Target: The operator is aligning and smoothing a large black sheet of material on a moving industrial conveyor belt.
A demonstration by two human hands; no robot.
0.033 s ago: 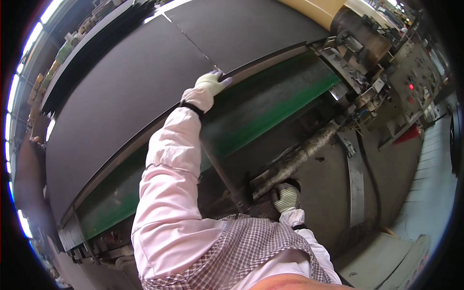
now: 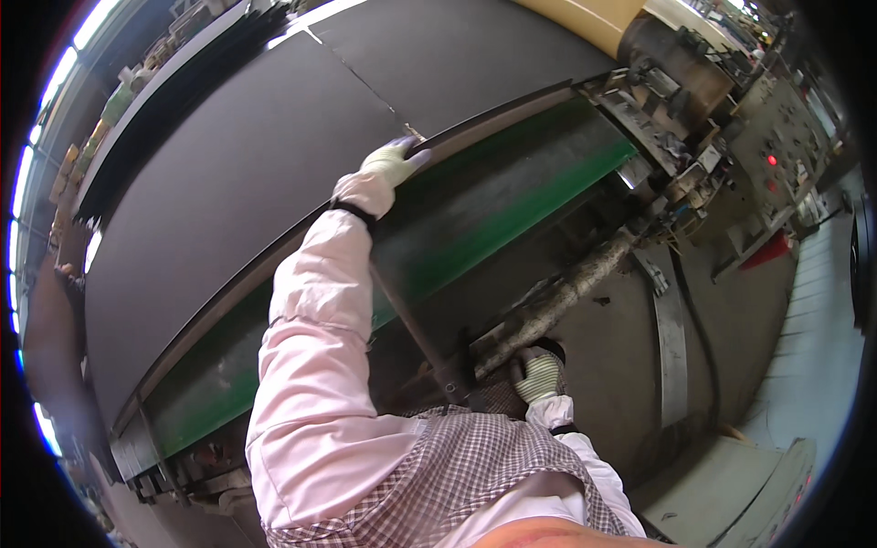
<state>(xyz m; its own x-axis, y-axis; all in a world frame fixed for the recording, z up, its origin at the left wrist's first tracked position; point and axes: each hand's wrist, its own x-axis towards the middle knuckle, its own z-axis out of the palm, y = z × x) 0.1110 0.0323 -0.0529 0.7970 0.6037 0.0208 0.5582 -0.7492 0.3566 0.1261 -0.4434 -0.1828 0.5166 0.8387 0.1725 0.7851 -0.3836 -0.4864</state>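
Note:
A wide dark grey sheet (image 2: pixel 228 155) slopes away in front of me, with a thin pale-edged seam (image 2: pixel 365 84) running down it to its near edge. My left hand (image 2: pixel 388 163), in a pale glove with greyish fingertips, lies on that edge just left of the seam's end. Its fingers are stretched out and the thumb stands apart. Close to my waist, my right hand (image 2: pixel 541 376) wears a striped glove with dark fingers. Those fingers are curled beside a dark round-edged part; what they hold, if anything, is hidden.
Below the sheet runs a green-edged dark bed (image 2: pixel 512 215). A worn pipe (image 2: pixel 557 315) and a slanting metal bar (image 2: pixel 411 320) lie between it and me. At the right stands a control panel (image 2: pixel 772 173) with red lights. A yellow roller (image 2: pixel 594 20) is at the far right.
My left hand has shifted slightly left and nearer along the sheet's edge, away from the seam's end. My right hand keeps its place. The whole view has tilted a little.

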